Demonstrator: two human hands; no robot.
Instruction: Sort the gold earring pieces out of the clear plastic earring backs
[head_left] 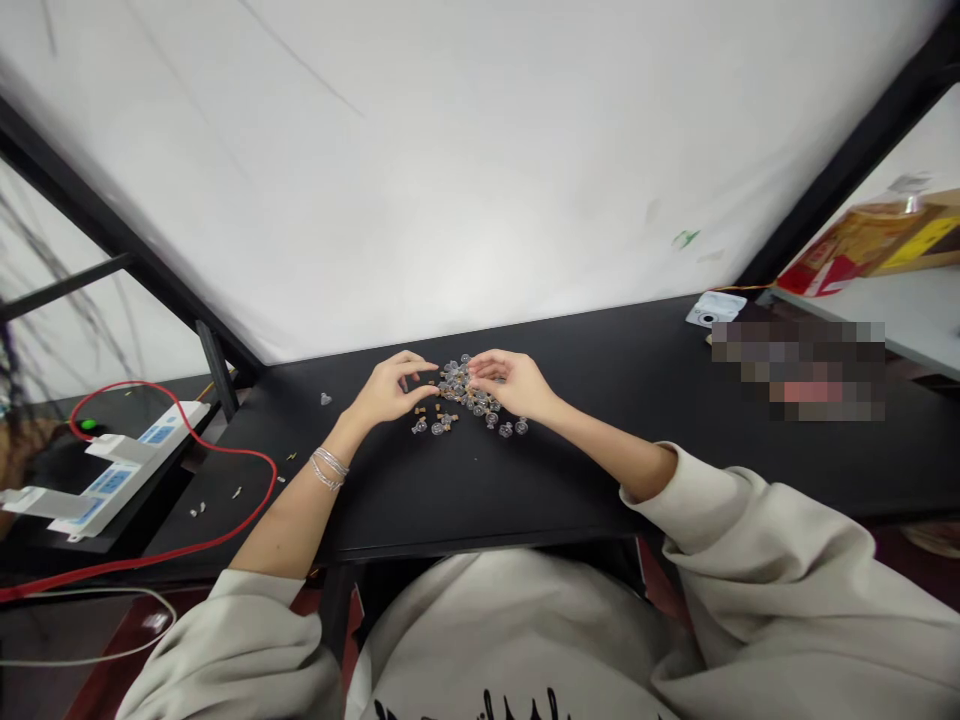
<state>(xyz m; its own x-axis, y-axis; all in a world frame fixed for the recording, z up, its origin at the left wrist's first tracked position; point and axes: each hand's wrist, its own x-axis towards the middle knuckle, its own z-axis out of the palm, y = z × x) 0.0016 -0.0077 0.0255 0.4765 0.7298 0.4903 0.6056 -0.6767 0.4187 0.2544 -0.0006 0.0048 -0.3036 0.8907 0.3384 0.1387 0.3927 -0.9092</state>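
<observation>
A loose pile of small clear bottles (455, 378) lies on a black surface (465, 500), between the person's left hand (387, 390) and right hand (523, 383). The left, thumb and fingers parted, curves at the pile's left edge (tiny brown stoppers (421, 410) sit just below). The right curls over the other side; whether it grips anything, I cannot tell.

My sleeves (757, 530) are pale beige and my bracelet (328, 468) silver; my table (450, 500) is black, the bottles (505, 430) clear, the corks (421, 410) tan, the cable (172, 553) red.
</observation>
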